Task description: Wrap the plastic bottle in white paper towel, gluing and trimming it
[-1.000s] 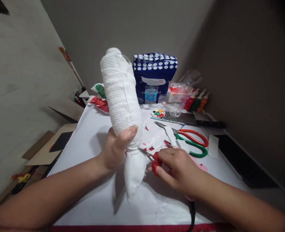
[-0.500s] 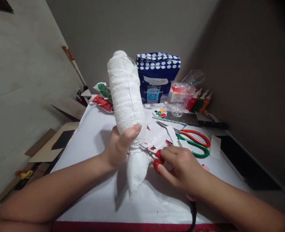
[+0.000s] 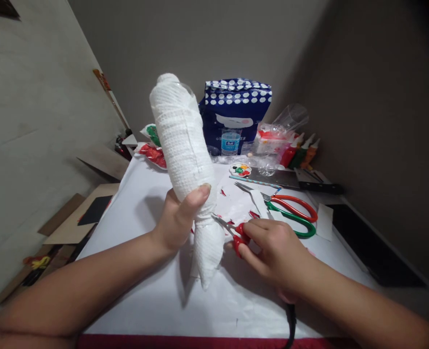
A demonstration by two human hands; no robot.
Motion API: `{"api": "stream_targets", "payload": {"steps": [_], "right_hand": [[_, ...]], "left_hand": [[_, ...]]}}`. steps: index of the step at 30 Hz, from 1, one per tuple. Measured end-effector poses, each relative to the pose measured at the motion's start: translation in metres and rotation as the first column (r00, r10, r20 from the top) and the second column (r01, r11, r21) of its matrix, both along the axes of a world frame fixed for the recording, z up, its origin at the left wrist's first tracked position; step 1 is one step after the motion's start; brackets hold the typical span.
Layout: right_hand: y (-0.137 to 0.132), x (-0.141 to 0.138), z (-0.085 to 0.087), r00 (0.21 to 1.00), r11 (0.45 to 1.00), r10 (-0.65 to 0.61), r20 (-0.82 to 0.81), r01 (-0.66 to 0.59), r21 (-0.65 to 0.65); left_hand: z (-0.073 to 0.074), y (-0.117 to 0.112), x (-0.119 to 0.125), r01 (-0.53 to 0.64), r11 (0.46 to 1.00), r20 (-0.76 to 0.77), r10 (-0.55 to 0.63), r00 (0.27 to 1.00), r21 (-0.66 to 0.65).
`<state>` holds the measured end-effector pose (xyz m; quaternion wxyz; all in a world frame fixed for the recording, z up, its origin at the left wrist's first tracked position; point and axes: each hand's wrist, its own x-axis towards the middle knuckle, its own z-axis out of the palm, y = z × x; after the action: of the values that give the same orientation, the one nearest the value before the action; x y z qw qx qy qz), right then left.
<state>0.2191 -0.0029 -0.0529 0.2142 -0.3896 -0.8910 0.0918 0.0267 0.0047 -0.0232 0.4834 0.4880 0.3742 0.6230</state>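
Note:
My left hand [image 3: 181, 215] is wrapped round a bottle-shaped form [image 3: 183, 140] covered in white textured cloth or paper towel. It is held up at a tilt, its neck-like end at the top left. Below my thumb the wrapping narrows at a cinched waist, then flares into a pointed tail [image 3: 207, 252]. My right hand [image 3: 268, 247] grips small scissors [image 3: 232, 227] by their red handles. Their blade tips are at the right side of the cinched waist; whether they touch it I cannot tell. The blades look almost closed.
On the white-covered table [image 3: 127, 291] lie large scissors [image 3: 294, 213] with orange and green handles, a knife [image 3: 319, 187], a paint palette [image 3: 240, 169] and red scraps. Behind stand a blue package [image 3: 236, 116] and paint bottles [image 3: 298, 152]. A dark flat panel [image 3: 374, 247] lies at right.
The top of the wrapped form has tipped to the left, and its pointed tail has swung slightly right and up. The small scissors have shifted slightly up and right, staying by the waist.

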Motion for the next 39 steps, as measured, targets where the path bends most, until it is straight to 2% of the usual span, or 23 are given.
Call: {"api": "stream_targets", "payload": {"steps": [6,18,25,39], "right_hand": [[-0.0011,-0.0014,-0.0008,1.000,1.000,0.019,-0.022,-0.019,-0.016],[-0.0023,-0.0012,-0.0025,1.000,0.985,-0.016,-0.016,0.019,0.173],[-0.0028,-0.0017,-0.0026,0.998,0.977,-0.061,-0.005,0.061,0.207],[-0.0010,-0.0007,-0.0010,0.999,0.974,-0.023,-0.027,0.029,0.225]], "left_hand": [[-0.0005,-0.0003,0.0009,-0.003,1.000,0.010,0.003,1.000,-0.002],[0.0047,-0.0043,-0.0006,-0.022,1.000,-0.044,0.022,0.999,-0.002],[0.0035,-0.0037,0.0001,-0.031,0.999,-0.038,0.031,0.999,0.013],[0.0060,-0.0051,-0.0017,0.000,0.999,-0.022,-0.001,1.000,-0.046]]}}
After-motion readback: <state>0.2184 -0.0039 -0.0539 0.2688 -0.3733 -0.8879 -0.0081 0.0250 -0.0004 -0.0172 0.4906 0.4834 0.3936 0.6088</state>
